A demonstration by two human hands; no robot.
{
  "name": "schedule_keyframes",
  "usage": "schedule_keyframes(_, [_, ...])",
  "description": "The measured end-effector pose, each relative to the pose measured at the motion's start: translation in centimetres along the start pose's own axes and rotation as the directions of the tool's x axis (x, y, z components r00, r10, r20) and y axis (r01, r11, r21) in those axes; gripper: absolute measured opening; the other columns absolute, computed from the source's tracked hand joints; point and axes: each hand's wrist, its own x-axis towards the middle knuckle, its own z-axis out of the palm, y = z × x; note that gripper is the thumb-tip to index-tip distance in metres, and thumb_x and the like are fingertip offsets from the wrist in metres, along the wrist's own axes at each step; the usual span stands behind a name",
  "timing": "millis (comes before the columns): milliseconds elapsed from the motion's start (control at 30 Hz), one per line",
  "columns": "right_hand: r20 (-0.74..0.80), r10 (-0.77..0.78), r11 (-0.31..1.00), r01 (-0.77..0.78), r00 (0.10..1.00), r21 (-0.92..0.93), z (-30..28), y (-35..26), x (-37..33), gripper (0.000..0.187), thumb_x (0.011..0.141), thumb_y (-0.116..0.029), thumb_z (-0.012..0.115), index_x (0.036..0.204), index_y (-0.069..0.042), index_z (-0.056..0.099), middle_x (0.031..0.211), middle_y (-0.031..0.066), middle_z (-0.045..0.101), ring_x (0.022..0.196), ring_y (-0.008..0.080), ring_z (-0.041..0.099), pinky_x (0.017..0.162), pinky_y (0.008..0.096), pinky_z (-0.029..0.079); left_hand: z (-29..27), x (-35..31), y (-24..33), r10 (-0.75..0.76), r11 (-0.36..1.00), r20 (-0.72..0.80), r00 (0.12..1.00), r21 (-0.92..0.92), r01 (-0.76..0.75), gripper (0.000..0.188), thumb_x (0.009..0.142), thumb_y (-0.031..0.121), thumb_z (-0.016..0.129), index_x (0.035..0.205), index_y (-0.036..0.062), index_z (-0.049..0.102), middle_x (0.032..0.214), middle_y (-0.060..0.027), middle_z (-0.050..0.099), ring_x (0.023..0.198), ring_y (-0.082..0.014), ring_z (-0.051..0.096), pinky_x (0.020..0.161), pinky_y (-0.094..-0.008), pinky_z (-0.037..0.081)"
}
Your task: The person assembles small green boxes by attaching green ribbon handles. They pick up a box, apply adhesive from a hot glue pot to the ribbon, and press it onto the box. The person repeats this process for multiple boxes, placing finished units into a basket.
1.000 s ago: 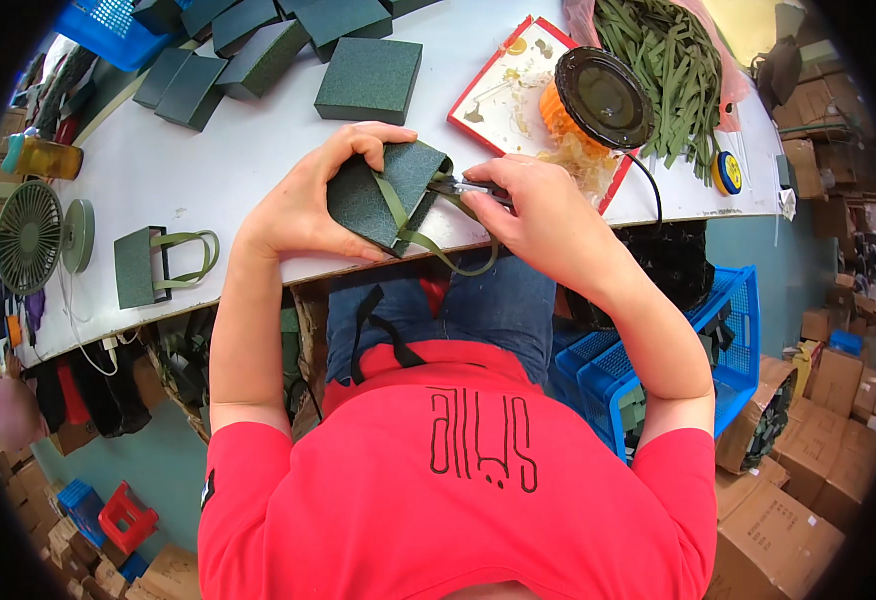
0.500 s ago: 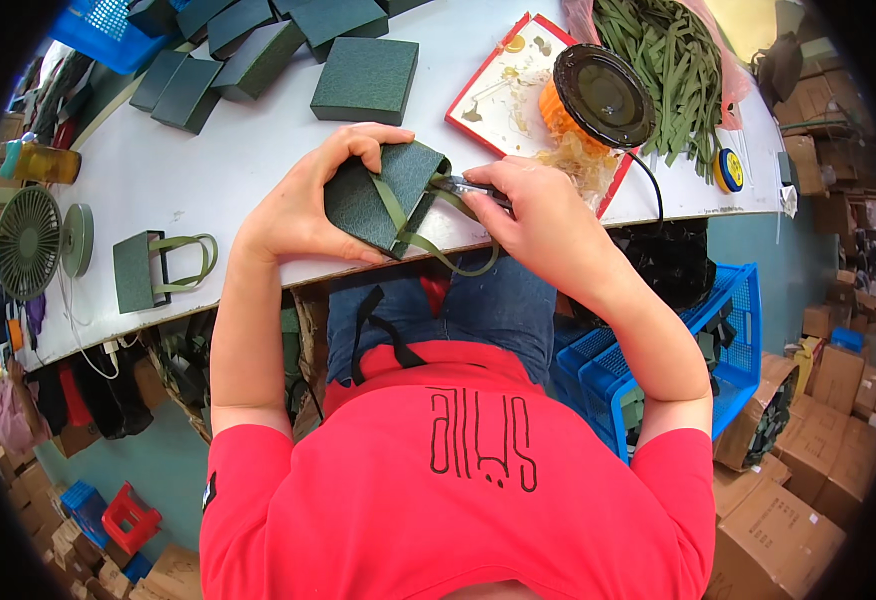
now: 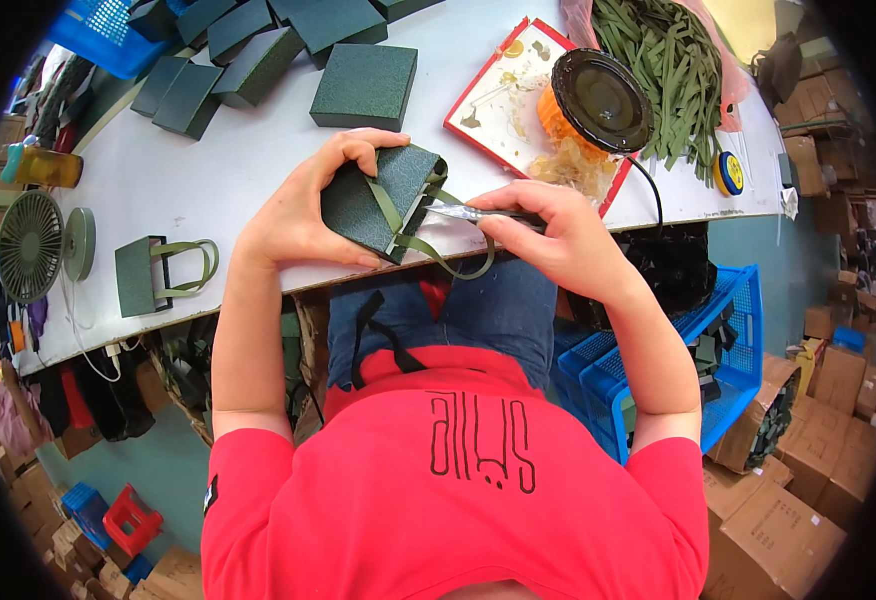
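My left hand (image 3: pixel 303 205) is closed around a small dark green box-shaped bag (image 3: pixel 368 205), held tilted above the table's near edge. Olive ribbon handles (image 3: pixel 463 270) loop from its open side, which faces right. In my right hand (image 3: pixel 553 235) I pinch a slim metal tool with a pointed tip and dark handle (image 3: pixel 458 211). Its tip sits at the rim of the bag's opening, beside the ribbon; whether it touches is hard to see. Another small green bag with ribbon handles (image 3: pixel 138 278) rests on the table to the left.
Several dark green boxes (image 3: pixel 366 88) lie at the back. A red-edged white board (image 3: pixel 488 105) carries an orange pot with a dark round top (image 3: pixel 603 102), amber residue around it. Behind it are olive ribbons (image 3: pixel 658 75). A green fan (image 3: pixel 30 245) stands left; a blue crate (image 3: pixel 598 385) sits lower right.
My right hand has moved slightly down and right, drawing the tool partly back so more of its metal tip shows. The left hand keeps the bag in nearly the same place.
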Motion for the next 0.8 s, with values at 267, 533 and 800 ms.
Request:
schedule_keyframes(267, [-0.131,-0.156,0.949,0.111,0.979,-0.296,1.6,-0.4,0.7,0.024,0.092,-0.013,0.066,0.108,0.004,0.068,0.092,0.0208,0.068,0.087,0.0358,0.066,0.079,0.0399,0.052,0.1,0.0,-0.1,0.017,0.999,0.008,1.0,0.033,-0.018,0.072,0.049,0.021,0.096,0.101,0.0081,0.047,0.142,-0.0128,0.055,0.124,-0.0241,0.052,0.109,-0.0382,0.038])
schedule_keyframes(533, [0.03,0.038,0.971,-0.03,0.999,-0.238,0.9,-1.3,0.5,0.024,0.096,-0.013,0.063,0.112,0.004,0.068,0.086,0.0161,0.067,0.078,0.0216,0.066,0.07,0.0345,0.051,0.2,0.1,-0.2,0.002,0.999,0.023,1.0,0.037,-0.003,0.074,0.047,0.024,0.096,0.1,0.0096,0.045,0.143,-0.0151,0.054,0.13,-0.0276,0.049,0.112,-0.0396,0.035])
schedule_keyframes(800, [-0.202,-0.008,0.99,-0.021,0.979,-0.141,-2.3,-1.6,-4.0,0.024,0.095,-0.009,0.064,0.117,0.0,0.069,0.093,0.0104,0.069,0.085,0.0215,0.066,0.077,0.0336,0.051,0.1,-0.2,0.0,-0.032,0.999,0.012,0.999,0.02,0.032,0.076,0.046,0.027,0.096,0.1,0.0107,0.044,0.144,-0.0172,0.053,0.134,-0.0302,0.047,0.114,-0.0407,0.032])
